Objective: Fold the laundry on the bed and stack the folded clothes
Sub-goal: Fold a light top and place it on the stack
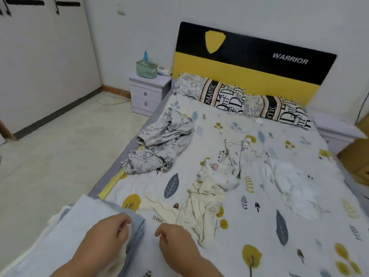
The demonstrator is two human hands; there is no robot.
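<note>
While the left hand (107,228) pinches the folded stack (79,220)'s edge, the right hand (171,236) hovers—loosely curled, holding nothing.

White walls (139,27), pale floor (60,146), lilac nightstand (147,92)

Grey floral garment (159,140), cream garment (201,206)
</note>
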